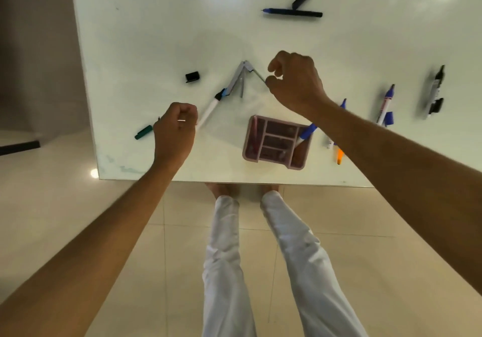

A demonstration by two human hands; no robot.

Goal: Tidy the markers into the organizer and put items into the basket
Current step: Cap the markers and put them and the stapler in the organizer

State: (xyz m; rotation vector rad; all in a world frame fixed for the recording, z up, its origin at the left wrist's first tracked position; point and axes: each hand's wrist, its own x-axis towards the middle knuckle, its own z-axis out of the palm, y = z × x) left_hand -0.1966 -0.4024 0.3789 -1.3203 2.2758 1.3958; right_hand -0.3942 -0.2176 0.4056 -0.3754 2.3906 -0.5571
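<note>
Now right hand pinches compass leg.

Glossy white table top, smooth, mirroring a ceiling lamp. Pink plastic organizer with compartments, smooth, dull sheen. Silvery metal drawing compass, bright finish, with a white plastic pen clamped in it. Black plastic marker cap, semi-gloss. Dark blue plastic marker, matt. Beige floor tiles, polished, reflective. White cloth trousers, soft, creased.

Left hand, right hand curled
</note>
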